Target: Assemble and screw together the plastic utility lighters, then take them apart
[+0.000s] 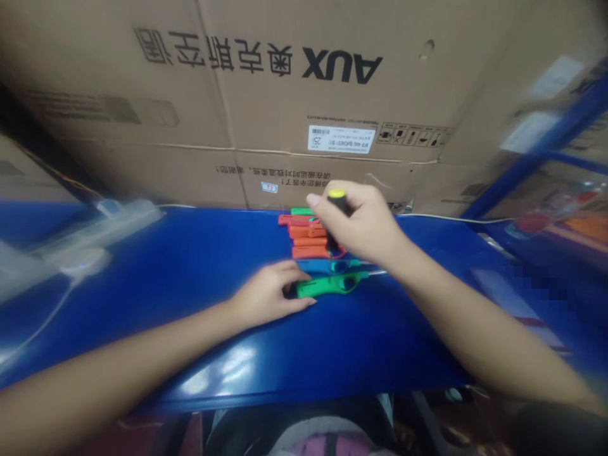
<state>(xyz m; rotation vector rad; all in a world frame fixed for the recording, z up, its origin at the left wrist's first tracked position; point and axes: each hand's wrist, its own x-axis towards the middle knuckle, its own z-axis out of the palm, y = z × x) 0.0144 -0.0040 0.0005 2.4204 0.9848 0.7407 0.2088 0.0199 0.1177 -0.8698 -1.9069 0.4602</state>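
Observation:
My left hand [268, 294] rests on the blue table [190, 304], its fingers closed round the end of a green plastic lighter [332, 284] that lies flat. My right hand [363, 221] is wrapped round a screwdriver with a black and yellow handle [336, 201], held upright with its thin shaft pointing down onto the green lighter. Just behind lie a blue lighter [327, 265] and a row of several orange, red and green lighters [306, 231], side by side.
A large AUX cardboard box [304, 101] stands along the table's far edge. Blurred white objects [85, 240] with a cable lie at the left. A blue frame [546, 142] and colourful items are at the right.

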